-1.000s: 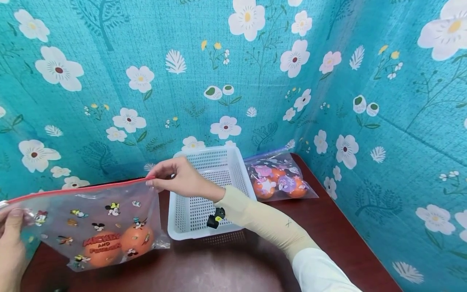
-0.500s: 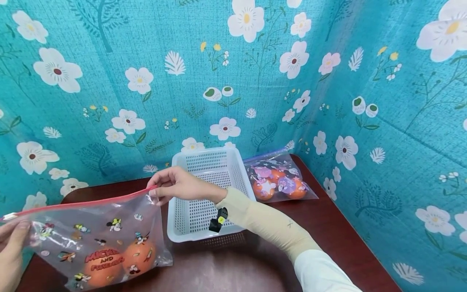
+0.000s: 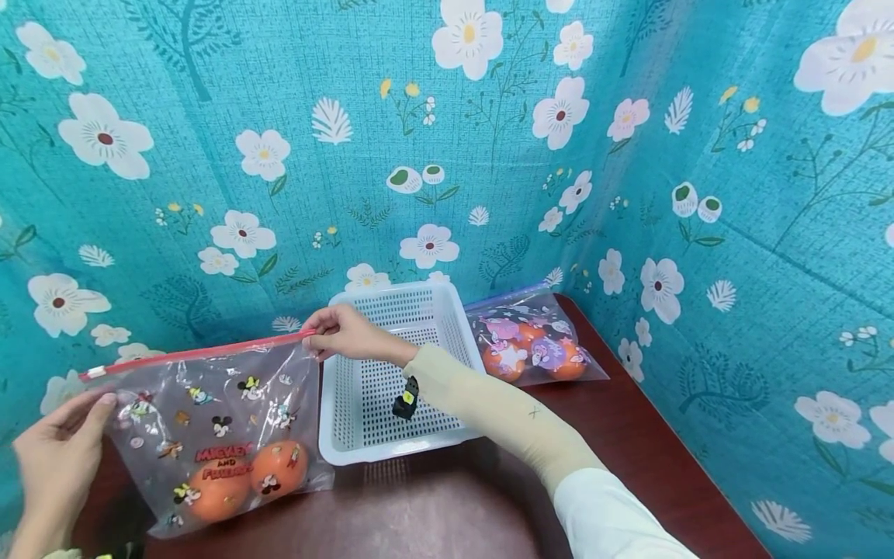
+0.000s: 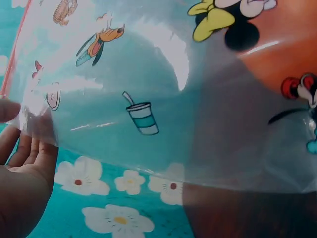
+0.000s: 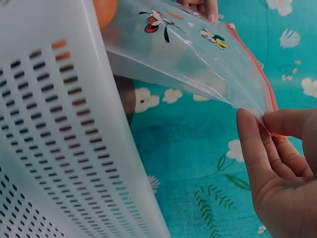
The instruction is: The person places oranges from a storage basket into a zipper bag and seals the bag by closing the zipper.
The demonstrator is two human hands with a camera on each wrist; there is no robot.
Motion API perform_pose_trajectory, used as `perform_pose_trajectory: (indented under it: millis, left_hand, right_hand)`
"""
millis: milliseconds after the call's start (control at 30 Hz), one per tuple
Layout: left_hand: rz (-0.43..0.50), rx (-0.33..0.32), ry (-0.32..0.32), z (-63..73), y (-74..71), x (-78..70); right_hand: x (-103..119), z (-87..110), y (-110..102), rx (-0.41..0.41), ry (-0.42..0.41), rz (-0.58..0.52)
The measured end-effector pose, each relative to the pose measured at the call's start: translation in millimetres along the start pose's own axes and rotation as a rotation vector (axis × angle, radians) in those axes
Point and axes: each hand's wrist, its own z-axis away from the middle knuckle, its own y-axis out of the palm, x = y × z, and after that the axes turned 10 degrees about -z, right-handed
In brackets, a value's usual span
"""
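Observation:
A clear zip bag [image 3: 230, 396] with a red zip edge and cartoon prints hangs between my two hands, left of the basket. Two orange, round fruits [image 3: 279, 468] sit in its bottom. My left hand [image 3: 66, 450] pinches the bag's left side just under the white zip slider [image 3: 94, 373]; the left wrist view shows the thumb and fingers on the plastic. At the other top corner, my right hand [image 3: 347, 334] pinches the red edge between thumb and fingers, as the right wrist view [image 5: 282, 163] also shows.
A white perforated plastic basket [image 3: 436, 439] stands on the dark red table [image 3: 419, 505] beneath my right forearm. To its right lies another zip bag [image 3: 538, 310] with several orange fruits inside. A teal flowered curtain [image 3: 419, 210] rises behind and on the right.
The bag first dropped slightly, then rose and shifted right with both hands. The left hand has come further into view. The basket and the other bag stay put.

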Motion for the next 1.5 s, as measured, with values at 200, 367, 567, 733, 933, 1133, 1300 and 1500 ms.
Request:
perform_pose_trajectory:
  millis: [200, 367, 567, 733, 933, 1133, 1300, 1500]
  left_hand:
    - [-0.085, 0.204, -0.032, -13.8, 8.5, 7.9]
    - [-0.186, 0.303, -0.037, -23.0, 9.6, 23.4]
    - [-0.315, 0.514, 0.031, -31.6, 9.6, 33.7]
    - [-0.311, 0.519, 0.108, -31.0, 11.4, 38.6]
    - [-0.290, 0.453, 0.086, -30.9, 17.4, 36.4]
    - [-0.276, 0.394, 0.087, -32.5, 23.8, 36.7]
    - [-0.254, 0.392, 0.121, -36.1, 27.1, 38.1]
    - [-0.280, 0.390, 0.147, -42.8, 30.6, 38.6]
  right_hand:
    - [-3, -12.3, -5, -0.067, 0.005, 0.020]
    - [-9, -21.7, -9, -0.123, -0.016, 0.064]
    - [-15, -29.7, -11, -0.217, -0.046, 0.012]
    - [-25, -31.7, -13, -0.280, -0.038, 0.003]
    - [-34, -25.7, -11, -0.197, 0.077, 0.018]
    - [-42, -23.9, -6, -0.135, 0.088, 0.112]
    - [-44, -29.2, -2, -0.194, 0.044, 0.213]
    - [-52, -40.3, -4, -0.260, 0.018, 0.198]
